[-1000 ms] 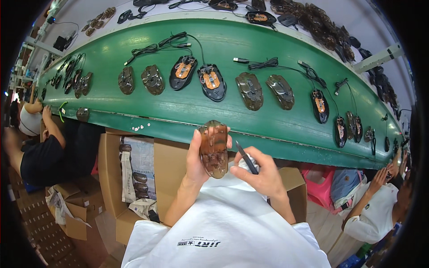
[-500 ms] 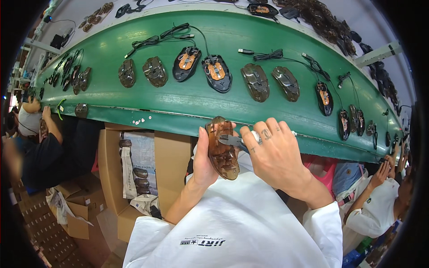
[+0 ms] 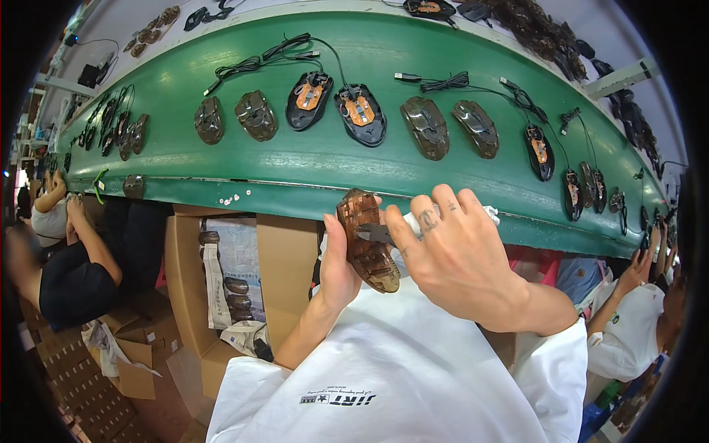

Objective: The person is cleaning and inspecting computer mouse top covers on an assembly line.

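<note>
My left hand (image 3: 336, 264) grips a translucent brown mouse shell (image 3: 375, 269) by its side, its ribbed inner face turned up. Closed round a pair of pliers (image 3: 374, 233) is my right hand (image 3: 461, 262). White wrapping shows on the handle at the far side of that hand. The metal jaws lie over the inside of the shell; whether they pinch any of its plastic is too small to tell. Both hands are above the near edge of the green belt (image 3: 295, 166).
Open mouse bases (image 3: 360, 114) with cables and dark translucent shells (image 3: 425, 127) lie along the belt. Small pale bits (image 3: 236, 198) sit on its near strip. A cardboard box (image 3: 284, 258) stands below left. Co-workers (image 3: 81, 258) sit left and right.
The pliers' jaws and the shell have shifted only slightly. My right wrist and forearm have swung a little rightward. The co-worker at the left has moved their arms.
</note>
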